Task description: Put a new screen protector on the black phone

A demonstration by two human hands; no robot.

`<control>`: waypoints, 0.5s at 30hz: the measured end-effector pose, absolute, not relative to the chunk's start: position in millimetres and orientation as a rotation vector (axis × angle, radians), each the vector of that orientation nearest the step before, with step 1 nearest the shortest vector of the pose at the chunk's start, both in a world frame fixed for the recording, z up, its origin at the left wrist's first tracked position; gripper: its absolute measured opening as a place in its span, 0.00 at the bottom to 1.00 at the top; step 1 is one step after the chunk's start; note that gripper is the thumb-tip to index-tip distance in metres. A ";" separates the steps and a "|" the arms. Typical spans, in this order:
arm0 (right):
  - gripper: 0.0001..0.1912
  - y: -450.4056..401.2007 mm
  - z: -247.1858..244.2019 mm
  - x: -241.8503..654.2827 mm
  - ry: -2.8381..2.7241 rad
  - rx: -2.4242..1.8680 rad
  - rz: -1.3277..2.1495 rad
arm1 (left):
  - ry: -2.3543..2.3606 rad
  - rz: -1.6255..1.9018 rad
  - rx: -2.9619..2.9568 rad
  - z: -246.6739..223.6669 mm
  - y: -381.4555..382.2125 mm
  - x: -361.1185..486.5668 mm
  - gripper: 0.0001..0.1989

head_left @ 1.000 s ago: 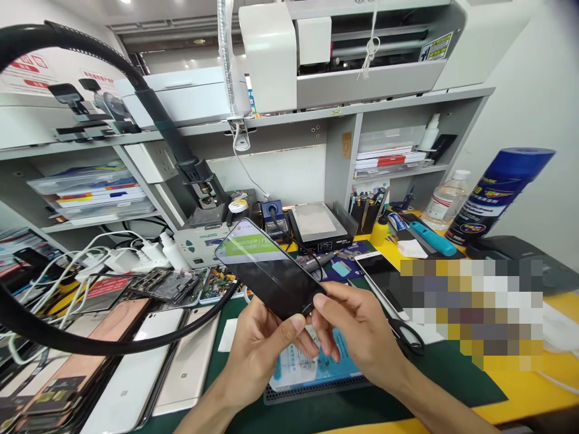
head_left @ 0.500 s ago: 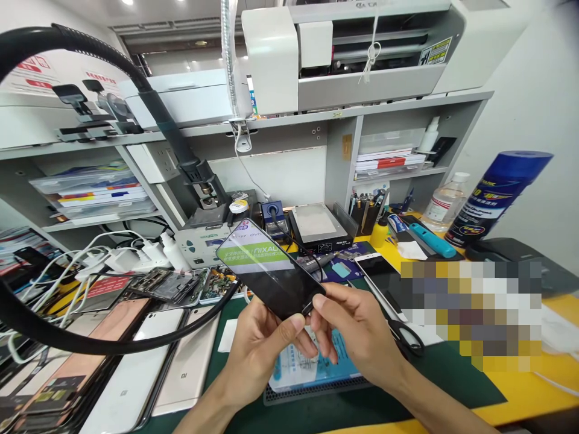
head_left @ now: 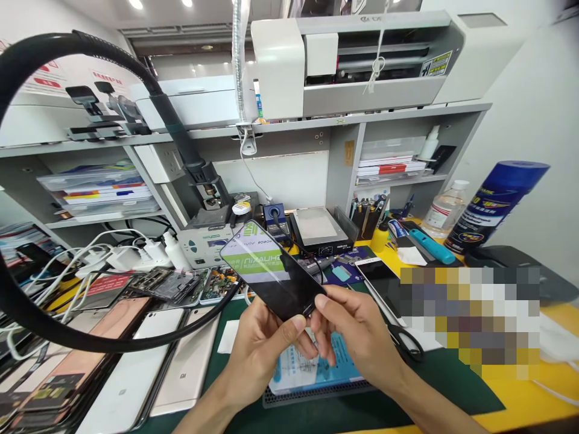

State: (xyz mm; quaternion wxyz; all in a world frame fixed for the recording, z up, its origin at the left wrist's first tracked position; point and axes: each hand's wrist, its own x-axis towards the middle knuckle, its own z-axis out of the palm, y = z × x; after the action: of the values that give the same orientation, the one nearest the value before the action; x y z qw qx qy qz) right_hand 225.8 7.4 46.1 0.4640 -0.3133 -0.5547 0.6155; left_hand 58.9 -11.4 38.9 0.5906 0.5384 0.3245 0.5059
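A smartphone [head_left: 275,280] with a dark, glossy front is held up at a slant above the bench, a green and white reflection showing across its upper part. My left hand [head_left: 262,343] grips its lower left edge, thumb on the glass near the bottom. At the lower right corner, my right hand [head_left: 350,328] pinches the phone between thumb and fingers; the fingers behind it are partly hidden. Beneath both hands lies a blue and white packet [head_left: 312,371] on a dark perforated pad [head_left: 312,395].
Phone backs [head_left: 181,367] lie at the left under a black hose [head_left: 136,345]. Scissors [head_left: 406,343] and a white-framed phone [head_left: 380,283] are right of my hands. A blue spray can [head_left: 497,208] and clear bottle [head_left: 446,211] stand at the back right. Part of the right side is pixelated.
The camera view has tilted slightly, and the reflection on the phone's glass has shifted. Both hands keep the same hold on the phone.
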 end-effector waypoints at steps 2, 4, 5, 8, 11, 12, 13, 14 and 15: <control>0.22 7.7 44.9 225.4 -1.360 -0.762 1.512 | 0.755 1.179 1.250 38.6 -10.2 58.9 0.13; 0.22 8.0 44.6 225.3 -1.362 -0.755 1.515 | 0.742 1.183 1.245 38.2 -8.9 58.6 0.13; 0.21 8.1 44.7 225.3 -1.364 -0.754 1.516 | 0.732 1.183 1.241 38.1 -8.3 58.4 0.13; 0.19 8.2 44.7 225.7 -1.363 -0.759 1.524 | 0.712 1.184 1.230 38.3 -7.5 58.1 0.13; 0.19 8.5 43.3 225.9 -1.345 -0.766 1.532 | 0.715 1.189 1.222 39.7 -7.6 58.0 0.14; 0.20 8.8 42.5 225.8 -1.337 -0.769 1.534 | 0.719 1.188 1.223 40.3 -7.6 58.1 0.14; 0.20 9.2 41.5 225.6 -1.330 -0.771 1.536 | 0.727 1.188 1.223 41.0 -7.7 58.1 0.15; 0.21 9.8 40.4 225.3 -1.325 -0.774 1.536 | 0.736 1.187 1.221 41.5 -7.6 58.2 0.15; 0.22 10.6 39.3 225.0 -1.316 -0.780 1.535 | 0.743 1.187 1.213 41.8 -7.6 58.3 0.15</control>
State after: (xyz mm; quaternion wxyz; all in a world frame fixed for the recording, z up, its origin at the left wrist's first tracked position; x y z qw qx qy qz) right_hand 225.0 10.6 39.3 0.4683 -0.3180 -0.5367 0.6257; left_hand 58.3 -7.6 41.8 0.6005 0.5235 0.3206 0.5123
